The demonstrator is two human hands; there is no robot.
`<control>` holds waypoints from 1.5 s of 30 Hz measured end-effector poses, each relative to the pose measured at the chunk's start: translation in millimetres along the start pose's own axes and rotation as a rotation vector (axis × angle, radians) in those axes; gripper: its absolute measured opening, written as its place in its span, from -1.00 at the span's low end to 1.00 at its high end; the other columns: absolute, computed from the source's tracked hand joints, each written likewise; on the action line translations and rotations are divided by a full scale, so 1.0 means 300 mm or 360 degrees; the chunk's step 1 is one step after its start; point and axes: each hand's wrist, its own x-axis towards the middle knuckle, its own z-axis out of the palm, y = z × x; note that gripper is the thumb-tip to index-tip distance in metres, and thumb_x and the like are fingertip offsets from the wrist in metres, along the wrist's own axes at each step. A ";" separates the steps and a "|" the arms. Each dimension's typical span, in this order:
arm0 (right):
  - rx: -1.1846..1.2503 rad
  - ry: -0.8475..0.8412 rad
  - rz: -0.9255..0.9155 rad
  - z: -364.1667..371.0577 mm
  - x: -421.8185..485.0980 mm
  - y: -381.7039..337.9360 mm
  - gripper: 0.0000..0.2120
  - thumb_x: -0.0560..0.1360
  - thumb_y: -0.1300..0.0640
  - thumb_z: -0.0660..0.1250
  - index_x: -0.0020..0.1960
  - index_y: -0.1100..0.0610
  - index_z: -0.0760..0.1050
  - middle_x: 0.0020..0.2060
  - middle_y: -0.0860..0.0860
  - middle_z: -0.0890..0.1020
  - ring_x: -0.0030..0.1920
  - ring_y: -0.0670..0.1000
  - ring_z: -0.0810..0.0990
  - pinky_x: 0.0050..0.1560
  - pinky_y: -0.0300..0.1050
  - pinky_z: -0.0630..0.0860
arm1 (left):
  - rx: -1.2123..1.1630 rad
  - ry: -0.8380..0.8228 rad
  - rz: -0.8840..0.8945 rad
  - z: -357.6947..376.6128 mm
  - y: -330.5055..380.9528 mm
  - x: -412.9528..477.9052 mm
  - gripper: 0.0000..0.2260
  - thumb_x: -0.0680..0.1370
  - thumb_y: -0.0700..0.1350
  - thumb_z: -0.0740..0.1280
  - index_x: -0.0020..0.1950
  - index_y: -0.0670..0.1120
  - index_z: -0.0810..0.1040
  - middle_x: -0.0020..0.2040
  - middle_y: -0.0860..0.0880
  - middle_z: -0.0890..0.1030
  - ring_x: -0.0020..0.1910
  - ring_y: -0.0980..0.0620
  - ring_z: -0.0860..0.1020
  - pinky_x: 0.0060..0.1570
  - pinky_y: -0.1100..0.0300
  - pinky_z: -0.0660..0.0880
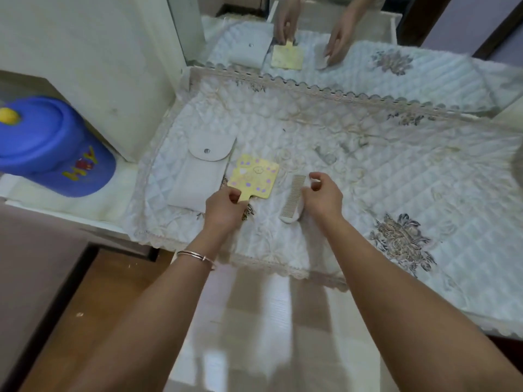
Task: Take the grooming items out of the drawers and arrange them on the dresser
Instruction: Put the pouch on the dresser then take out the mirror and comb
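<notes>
A yellow hand mirror point(254, 177) with purple dots lies flat on the quilted cloth of the dresser point(368, 171). My left hand point(223, 206) pinches its short handle. Just right of it a pale grey comb point(293, 198) lies on the cloth, teeth facing left. My right hand point(321, 193) rests on the comb's right edge, thumb and fingers curled against its spine. A light grey snap pouch point(198, 172) lies flat to the left of the mirror, its flap shut.
A wall mirror point(368, 46) at the back of the dresser reflects my hands and the items. A blue plastic lidded bucket point(53, 148) stands on a lower shelf at the left. A white cabinet side point(119, 66) rises left of the cloth.
</notes>
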 end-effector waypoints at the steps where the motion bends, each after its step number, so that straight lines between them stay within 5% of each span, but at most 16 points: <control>1: -0.0081 0.0004 -0.0039 0.008 0.001 0.007 -0.63 0.49 0.25 0.24 0.29 0.17 0.41 0.16 0.15 0.55 0.16 0.11 0.52 0.15 -0.12 0.43 | 0.0068 0.0017 0.0060 0.002 -0.004 -0.007 -0.75 0.46 -0.21 0.33 0.13 -0.20 0.54 0.10 -0.14 0.60 0.13 -0.07 0.53 0.06 0.28 0.33; 6: -0.0399 0.0011 -0.0225 0.020 -0.054 0.055 -0.60 0.47 0.23 0.25 0.30 0.20 0.40 0.26 0.18 0.44 0.29 0.17 0.37 0.30 -0.06 0.30 | 0.0230 0.0026 0.0299 -0.006 -0.034 -0.061 -0.70 0.45 -0.31 0.26 0.18 -0.22 0.50 0.13 -0.22 0.54 0.13 -0.15 0.49 0.09 0.21 0.33; 11: -0.0463 0.0037 -0.0464 -0.048 -0.288 0.144 -0.68 0.49 0.26 0.24 0.23 0.20 0.46 0.19 0.15 0.52 0.23 0.14 0.41 0.21 -0.09 0.30 | 0.0252 -0.0159 0.0566 -0.069 -0.132 -0.262 -0.73 0.51 -0.25 0.24 0.20 -0.19 0.49 0.06 -0.11 0.56 0.03 -0.03 0.51 -0.03 0.33 0.30; 17: -0.0558 -0.0190 -0.0116 -0.133 -0.753 0.465 -0.77 0.50 0.23 0.29 0.14 0.21 0.53 0.04 0.12 0.61 0.07 0.10 0.53 0.07 -0.15 0.37 | 0.0658 -0.0691 0.0417 -0.135 -0.488 -0.553 -0.78 0.55 -0.12 0.21 0.17 -0.06 0.52 0.05 -0.05 0.62 -0.02 0.04 0.55 -0.09 0.26 0.39; 23: -0.0674 -0.0208 0.0117 -0.129 -1.122 0.707 -0.86 0.43 0.20 0.40 -0.03 0.21 0.63 -0.08 0.13 0.68 -0.01 0.16 0.59 -0.01 -0.16 0.37 | 0.0691 -0.0871 0.0365 -0.193 -0.721 -0.763 -0.81 0.56 -0.08 0.22 0.10 -0.06 0.55 0.00 -0.01 0.63 -0.09 0.11 0.54 -0.03 0.27 0.46; 29: -0.0920 -0.0130 -0.0120 -0.128 -1.255 0.732 -0.64 0.33 -0.12 0.30 -0.11 0.15 0.64 -0.21 0.06 0.69 -0.17 0.09 0.63 -0.09 -0.16 0.42 | 0.0801 -0.0863 0.0627 -0.240 -0.783 -0.840 -0.57 0.44 0.23 0.25 0.17 0.00 0.52 0.12 0.10 0.57 0.11 0.08 0.51 0.13 0.22 0.37; 37: -0.0951 -0.0071 -0.0118 -0.129 -1.206 0.728 -0.75 0.30 0.10 0.53 -0.06 0.15 0.63 -0.15 0.06 0.69 -0.10 0.10 0.62 -0.06 -0.03 0.52 | 0.0688 -0.0824 0.0731 -0.237 -0.771 -0.801 -0.72 0.48 0.04 0.33 0.15 -0.01 0.54 0.11 0.10 0.59 0.06 0.17 0.48 -0.07 0.45 0.29; 40: -0.0942 -0.0021 -0.0157 -0.132 -1.131 0.713 -0.74 0.29 0.09 0.53 -0.06 0.15 0.63 -0.16 0.05 0.69 -0.10 0.11 0.62 -0.05 -0.01 0.52 | 0.0718 -0.0777 0.0786 -0.222 -0.735 -0.740 -0.74 0.46 -0.02 0.38 0.11 -0.06 0.57 0.06 0.04 0.62 0.03 0.09 0.54 0.00 0.39 0.30; 45: -0.1030 0.0048 -0.0271 -0.139 -0.925 0.669 -0.60 0.28 0.03 0.53 0.04 0.18 0.59 -0.08 0.10 0.68 -0.03 0.17 0.63 0.00 0.03 0.54 | 0.0833 -0.0547 0.0989 -0.170 -0.639 -0.582 -0.78 0.38 -0.05 0.44 -0.06 -0.15 0.64 -0.14 -0.09 0.71 -0.17 -0.10 0.66 -0.15 0.13 0.51</control>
